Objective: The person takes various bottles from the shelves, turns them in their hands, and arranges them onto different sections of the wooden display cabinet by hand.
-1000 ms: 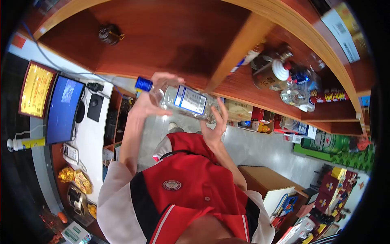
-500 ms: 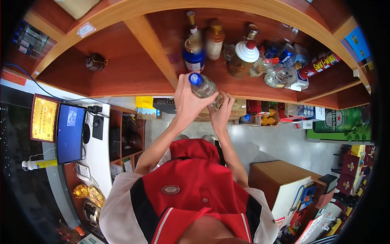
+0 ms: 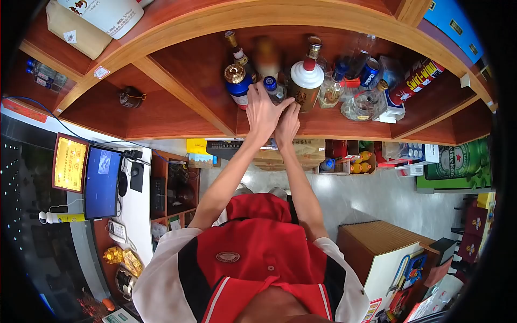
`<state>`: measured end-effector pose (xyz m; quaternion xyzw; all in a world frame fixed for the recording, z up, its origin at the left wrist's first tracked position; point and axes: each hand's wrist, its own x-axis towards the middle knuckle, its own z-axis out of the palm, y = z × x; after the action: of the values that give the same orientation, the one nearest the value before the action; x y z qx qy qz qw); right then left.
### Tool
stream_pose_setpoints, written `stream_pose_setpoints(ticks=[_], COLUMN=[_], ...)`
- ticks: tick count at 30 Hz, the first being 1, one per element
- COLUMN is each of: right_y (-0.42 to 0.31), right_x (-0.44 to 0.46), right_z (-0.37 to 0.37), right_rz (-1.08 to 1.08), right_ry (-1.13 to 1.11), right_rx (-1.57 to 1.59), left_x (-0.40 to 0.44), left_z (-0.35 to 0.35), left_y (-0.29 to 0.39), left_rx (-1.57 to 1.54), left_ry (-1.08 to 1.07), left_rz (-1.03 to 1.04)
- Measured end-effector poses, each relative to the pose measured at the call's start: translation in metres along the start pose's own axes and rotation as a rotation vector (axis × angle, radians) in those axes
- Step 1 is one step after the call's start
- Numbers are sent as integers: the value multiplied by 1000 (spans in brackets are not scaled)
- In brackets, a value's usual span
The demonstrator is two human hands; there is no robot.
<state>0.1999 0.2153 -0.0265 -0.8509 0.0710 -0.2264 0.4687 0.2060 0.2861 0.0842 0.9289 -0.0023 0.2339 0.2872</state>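
Note:
A clear glass bottle with a blue cap stands on the wooden shelf. My left hand is wrapped round its near side, fingers bent. Against its lower part rests my right hand, fingers closed at the shelf's front edge; the bottle's base is hidden behind both hands. Just left of it is a blue bottle with a gold cap. On its right stands a brown bottle with a white domed cap. A bottle behind it is blurred.
More glass bottles, a Pepsi can and a red can crowd the shelf's right part. A wooden divider separates the dark jar. Below are cartons, a monitor and a cabinet.
The clear bottle, first held sideways in both hands, was turned upright and moved into the shelf among the other bottles. Both hands have moved up with it, and the view has shifted right.

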Motion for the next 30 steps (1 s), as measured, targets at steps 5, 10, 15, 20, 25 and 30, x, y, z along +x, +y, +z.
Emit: stream_pose_setpoints(ticks=[5,10,15,20,25,30], right_y=[5,-11,-2,0,2,12], right_x=[8,-12,-15,-12,-13,-24], right_z=[20,16,19,18,15,11], right_rz=[-60,-98,-119,-145,-94,-178], right_ry=[56,118,35,35,-58,14], right_rx=[51,129,125,141,175,89], left_x=[5,17,28,29,19,-24], left_z=[3,18,24,26,31,-11], left_y=[-7,-14,-13,-8,-11,-6], left_rx=[-150,-105,-99,-122,-218,-283], left_ry=[-31,48,29,25,52,6], left_rz=[14,45,2,5,76,73])
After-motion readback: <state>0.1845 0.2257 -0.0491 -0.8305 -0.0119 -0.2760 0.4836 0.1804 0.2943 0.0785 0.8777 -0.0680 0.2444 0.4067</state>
